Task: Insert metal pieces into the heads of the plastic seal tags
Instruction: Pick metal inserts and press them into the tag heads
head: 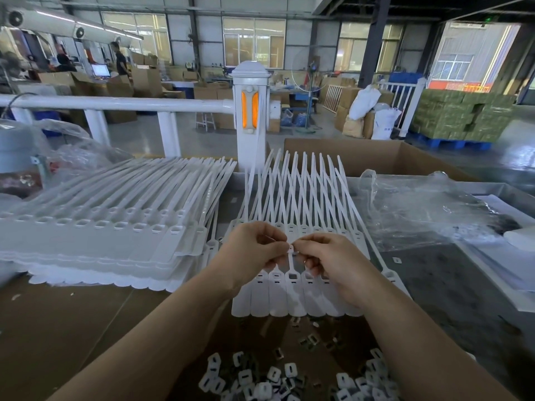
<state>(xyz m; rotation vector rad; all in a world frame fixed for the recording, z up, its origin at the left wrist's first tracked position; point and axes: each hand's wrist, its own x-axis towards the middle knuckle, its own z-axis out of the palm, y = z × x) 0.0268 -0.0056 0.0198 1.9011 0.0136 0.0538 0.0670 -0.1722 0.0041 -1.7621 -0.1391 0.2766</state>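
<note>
Item: strip of seal tags [292, 296], lying on the bench [86, 328] under both hands. Left hand [252, 250] and right hand [333, 261] are meeting above one tag head, fingertips pinching a small part too tiny to identify. Loose metal pieces [278, 377] are heaped nearer. Risk: a tilted piece jamming or dropping among the tags.

Daylight came through the far windows [254, 41], bright and slightly washed out, leaving the hall evenly lit with soft shadows. Wide-angle distortion bent the white railing [115, 103] beyond the hands. The small parts [260, 377] nearest the camera looked blurred.
</note>
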